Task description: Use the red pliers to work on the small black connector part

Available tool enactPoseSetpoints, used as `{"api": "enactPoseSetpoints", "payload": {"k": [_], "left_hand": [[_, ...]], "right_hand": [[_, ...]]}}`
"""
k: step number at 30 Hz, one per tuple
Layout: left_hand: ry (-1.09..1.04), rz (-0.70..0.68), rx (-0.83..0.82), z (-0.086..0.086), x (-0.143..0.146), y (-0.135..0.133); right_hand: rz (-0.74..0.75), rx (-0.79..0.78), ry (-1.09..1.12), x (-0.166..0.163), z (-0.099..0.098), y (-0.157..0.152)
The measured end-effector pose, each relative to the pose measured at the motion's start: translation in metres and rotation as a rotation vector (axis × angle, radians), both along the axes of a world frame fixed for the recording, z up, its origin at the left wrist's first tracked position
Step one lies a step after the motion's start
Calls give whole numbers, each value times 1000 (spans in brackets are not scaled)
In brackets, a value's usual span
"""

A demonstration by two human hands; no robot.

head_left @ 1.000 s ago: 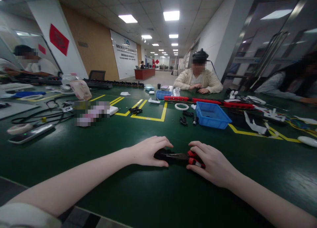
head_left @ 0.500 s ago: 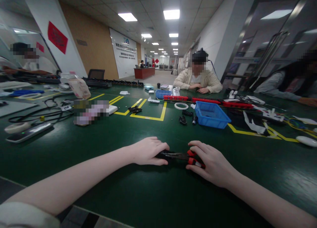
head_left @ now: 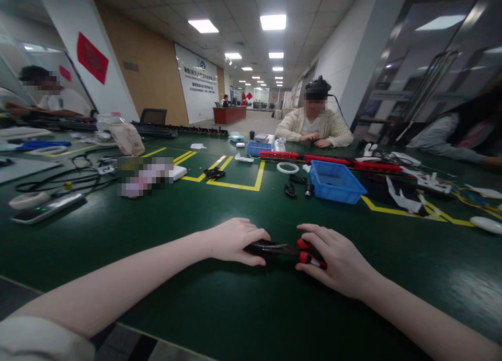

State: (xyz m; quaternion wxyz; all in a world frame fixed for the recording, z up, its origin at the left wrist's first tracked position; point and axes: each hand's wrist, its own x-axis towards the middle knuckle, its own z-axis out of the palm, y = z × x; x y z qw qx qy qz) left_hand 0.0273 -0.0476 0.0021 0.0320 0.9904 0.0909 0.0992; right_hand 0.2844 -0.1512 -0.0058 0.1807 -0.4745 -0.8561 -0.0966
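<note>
Both hands rest on the green bench point(head_left: 164, 220): right hand point(head_left: 341, 259) clamped on the pliers point(head_left: 292, 250), left hand point(head_left: 233, 241) gripping their tip.

Left hand point(head_left: 231, 241) and right hand point(head_left: 340, 260) around red-handled pliers point(head_left: 291, 249) on green table point(head_left: 188, 209) — blue bin point(head_left: 335, 182) beyond

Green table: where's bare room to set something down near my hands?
Bare: the green table between your left hand and the yellow tape lines, and right of your right hand, which grips red-handled pliers, this side of the blue plastic bin. Crowded: black cables and a white device left; white parts beyond the bin.
</note>
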Motion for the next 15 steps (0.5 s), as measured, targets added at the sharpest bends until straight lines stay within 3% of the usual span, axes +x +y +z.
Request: {"api": "enactPoseSetpoints", "payload": {"k": [15], "left_hand": [[-42, -42, 78, -1, 0, 0]], "right_hand": [[-4, -70, 42, -6, 8, -2]]}}
